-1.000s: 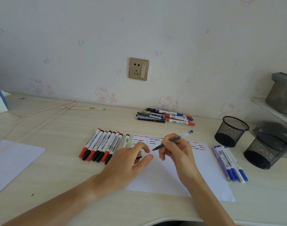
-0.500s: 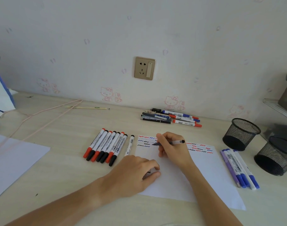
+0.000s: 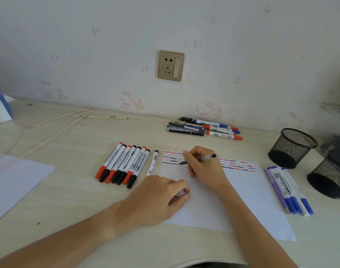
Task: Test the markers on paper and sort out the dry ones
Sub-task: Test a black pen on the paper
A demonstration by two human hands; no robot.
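Observation:
A white sheet of paper lies in front of me with rows of red, blue and black squiggles along its top. My right hand grips a clear-barrelled pen, its dark tip on the paper at the left end of the squiggle rows. My left hand rests on the sheet's left edge, its fingers curled round a small dark cap that barely shows. Several red- and black-capped whiteboard markers lie in a row left of the sheet, with one black-capped marker beside them.
Several blue- and purple-capped markers lie right of the sheet. A pile of mixed pens and markers sits by the wall. Two black mesh cups stand at the right. Another white sheet and a pink cord are at the left.
My right hand has brought the pen down from above the paper to the squiggle rows and moved it left. My left hand has stayed on the sheet's edge.

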